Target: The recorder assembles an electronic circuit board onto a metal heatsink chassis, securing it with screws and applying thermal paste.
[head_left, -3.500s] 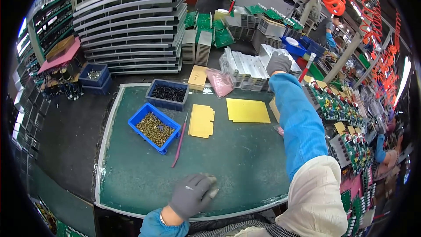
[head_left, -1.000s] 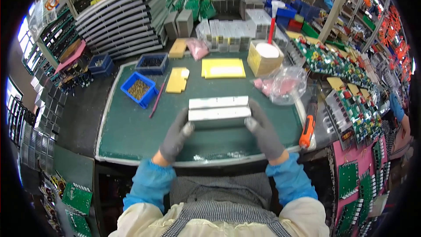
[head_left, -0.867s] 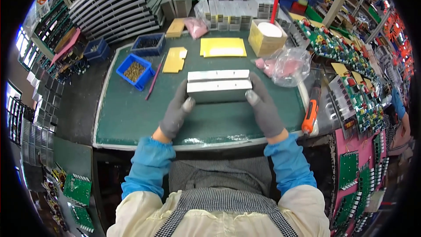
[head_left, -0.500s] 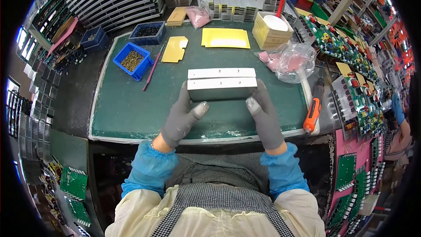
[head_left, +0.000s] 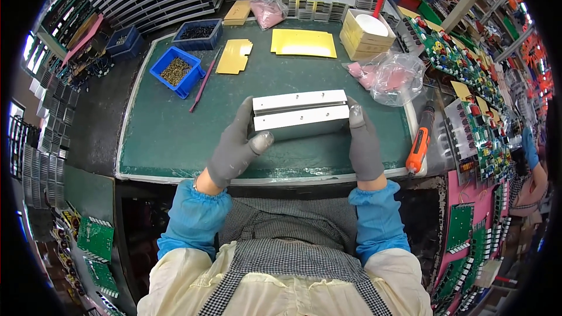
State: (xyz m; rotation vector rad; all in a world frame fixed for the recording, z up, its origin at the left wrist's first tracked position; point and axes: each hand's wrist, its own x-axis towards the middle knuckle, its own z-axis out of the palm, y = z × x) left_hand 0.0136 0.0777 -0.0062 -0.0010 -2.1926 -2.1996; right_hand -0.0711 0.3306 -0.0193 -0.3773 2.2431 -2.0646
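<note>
Over the middle of the green work mat, a pair of silvery metal heat-sink bars [head_left: 287, 120] is held side by side, a narrow gap running between them. Small screw holes dot their pale top faces. My left hand [head_left: 234, 151], in a grey glove with a whitish thumb tip, grips their left end. At the right end, my right hand [head_left: 365, 151] presses with its thumb against the near bar; most of its other fingers are hidden behind the metal. The bars slant slightly, right end higher in the picture.
Beyond the bars lie yellow sheets [head_left: 303, 43]. A blue bin of brass-coloured small parts [head_left: 175, 73] and a pink rod [head_left: 205, 80] are at left. Right are a plastic bag [head_left: 398, 79], a wooden box [head_left: 366, 38] and an orange electric screwdriver [head_left: 418, 146]. Circuit boards [head_left: 462, 225] line the right side.
The bars have tilted, their right end rising, and the gap between them has widened. My right thumb has moved up onto the end of the near bar.
</note>
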